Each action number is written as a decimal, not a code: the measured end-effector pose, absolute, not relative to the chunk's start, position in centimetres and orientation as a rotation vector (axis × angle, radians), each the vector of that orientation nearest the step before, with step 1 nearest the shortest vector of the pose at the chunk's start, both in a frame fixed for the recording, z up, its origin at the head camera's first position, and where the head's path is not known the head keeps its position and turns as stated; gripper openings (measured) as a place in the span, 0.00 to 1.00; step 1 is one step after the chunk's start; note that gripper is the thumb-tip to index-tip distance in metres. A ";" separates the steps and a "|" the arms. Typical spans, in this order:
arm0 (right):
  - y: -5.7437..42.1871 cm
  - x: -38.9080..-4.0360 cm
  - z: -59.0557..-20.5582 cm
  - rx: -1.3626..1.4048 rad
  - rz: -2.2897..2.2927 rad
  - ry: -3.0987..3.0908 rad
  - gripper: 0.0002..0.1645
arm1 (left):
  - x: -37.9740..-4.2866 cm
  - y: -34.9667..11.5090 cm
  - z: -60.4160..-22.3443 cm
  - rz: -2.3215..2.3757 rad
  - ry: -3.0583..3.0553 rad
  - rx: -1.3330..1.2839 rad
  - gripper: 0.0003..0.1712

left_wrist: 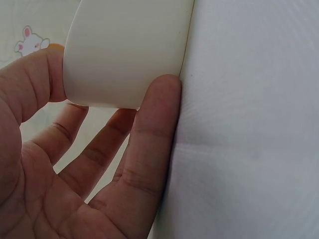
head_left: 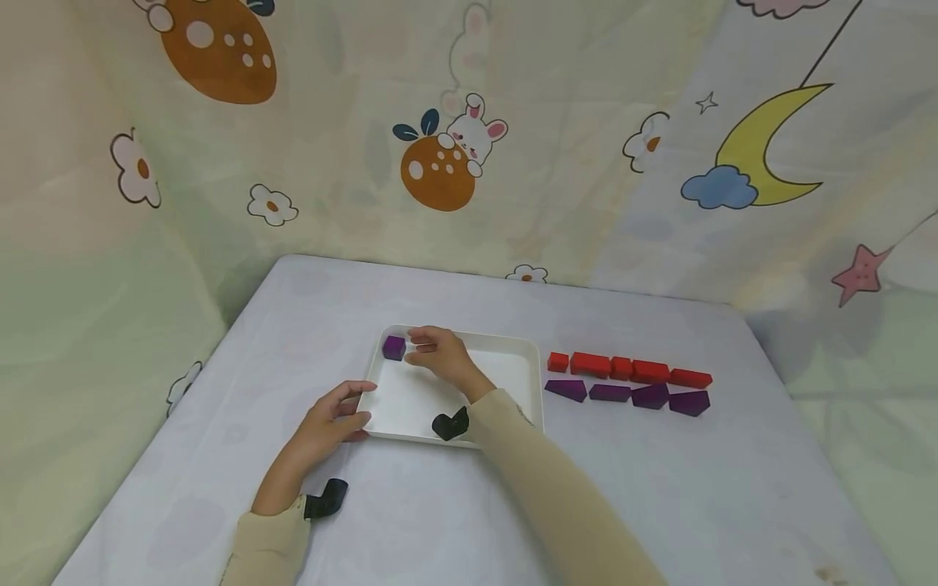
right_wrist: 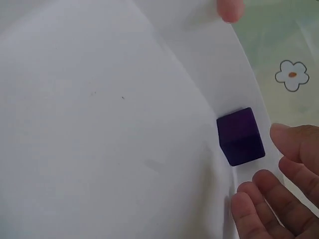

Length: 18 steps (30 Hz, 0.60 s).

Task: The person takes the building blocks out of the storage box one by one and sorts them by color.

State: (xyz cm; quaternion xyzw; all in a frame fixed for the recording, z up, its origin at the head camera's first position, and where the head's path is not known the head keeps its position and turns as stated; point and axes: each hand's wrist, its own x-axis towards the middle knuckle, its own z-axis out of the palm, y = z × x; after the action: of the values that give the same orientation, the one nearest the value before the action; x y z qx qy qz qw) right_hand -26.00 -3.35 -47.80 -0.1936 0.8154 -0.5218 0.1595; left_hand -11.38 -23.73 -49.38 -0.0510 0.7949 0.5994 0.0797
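Observation:
My left hand (head_left: 330,419) grips the left side of a white tray (head_left: 418,399). In the left wrist view the thumb and fingers (left_wrist: 158,114) bear against the wall of the tray at its corner. A purple cube (head_left: 394,348) sits inside the tray at its far left corner. My right hand (head_left: 443,358) hovers over the tray just right of the cube, holding nothing. Its fingertips (right_wrist: 244,204) are spread and stand apart from the purple cube (right_wrist: 241,137) in the right wrist view.
Right of the tray, several red blocks (head_left: 589,364) lie in a row on the white-covered table (head_left: 630,488). Nearer to me runs a row of several purple blocks (head_left: 610,393) of angled shapes. A patterned curtain (head_left: 330,122) stands behind the table.

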 end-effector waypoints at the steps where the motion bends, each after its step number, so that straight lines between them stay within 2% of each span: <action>1: -3.7 -26.1 -47.9 -0.544 -1.469 2.346 0.28 | -11.4 -23.8 -49.4 1.792 2.379 -0.152 0.27; 18: -6.5 -26.4 -48.3 -0.453 -1.359 2.529 0.22 | -11.4 -23.9 -49.6 1.822 2.379 -0.127 0.27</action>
State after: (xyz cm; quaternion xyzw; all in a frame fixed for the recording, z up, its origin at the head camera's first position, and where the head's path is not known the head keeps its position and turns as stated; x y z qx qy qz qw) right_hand -26.43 -6.55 -48.30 -0.1547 0.8642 -0.4642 0.1174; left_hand -11.39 -23.90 -49.57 -0.0422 0.7912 0.6059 0.0712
